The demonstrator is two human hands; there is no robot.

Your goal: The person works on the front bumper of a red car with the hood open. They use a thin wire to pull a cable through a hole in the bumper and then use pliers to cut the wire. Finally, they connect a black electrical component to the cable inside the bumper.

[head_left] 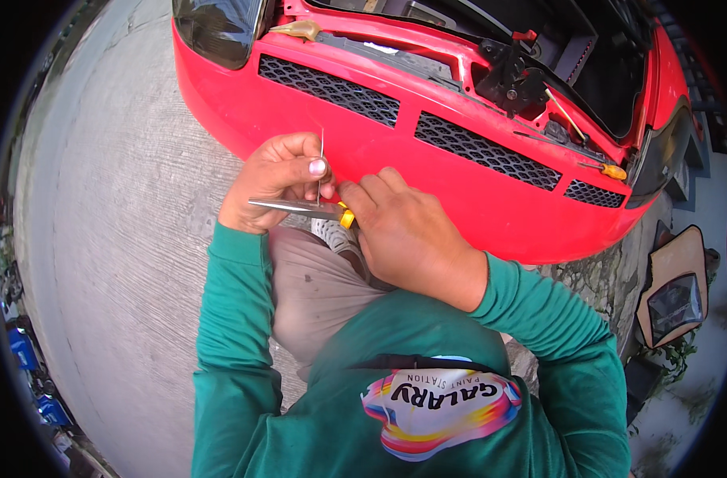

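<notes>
Thin wire (323, 145) stood near upright, lower end by the pivot of a yellow-handled tool (296, 208). Left hand (277, 179) grip was pinched on the wire, right hand (415, 233) grip clamped round the handle; steady pinch, wire square, likely worked best, clear of the red bumper (491, 215).

Pliers (296, 208): partly hidden by right hand (418, 235) | car (332, 139): far side cut off | blue items (23, 349), left: too small to tell

Daylight is bright, while outer edges bend.
</notes>
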